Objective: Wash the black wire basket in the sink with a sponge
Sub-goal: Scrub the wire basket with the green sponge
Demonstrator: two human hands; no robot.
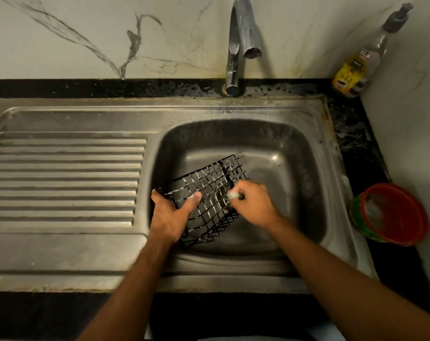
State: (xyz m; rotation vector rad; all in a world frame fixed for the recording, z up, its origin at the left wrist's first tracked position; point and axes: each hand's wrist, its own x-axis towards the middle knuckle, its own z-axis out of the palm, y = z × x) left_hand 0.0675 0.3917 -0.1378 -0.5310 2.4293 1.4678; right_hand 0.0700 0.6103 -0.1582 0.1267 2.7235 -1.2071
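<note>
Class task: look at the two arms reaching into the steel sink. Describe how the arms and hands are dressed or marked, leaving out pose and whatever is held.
Both forearms are bare up to the frame's lower edge: no sleeves or gloves show. The left hand and right hand carry no visible rings, watch or bracelets. Whitish soap foam clings to the left thumb tip and to the right hand's fingers. The picture is slightly blurred, so fine marks cannot be judged.

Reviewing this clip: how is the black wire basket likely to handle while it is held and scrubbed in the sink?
The black wire basket is an open grid of thin wire, so probably light and fairly stiff. White suds cling to its wires, so it may be slippery where the left hand grips its corner. Held tilted over the sink, it could pivot if the right hand scrubs hard.
</note>
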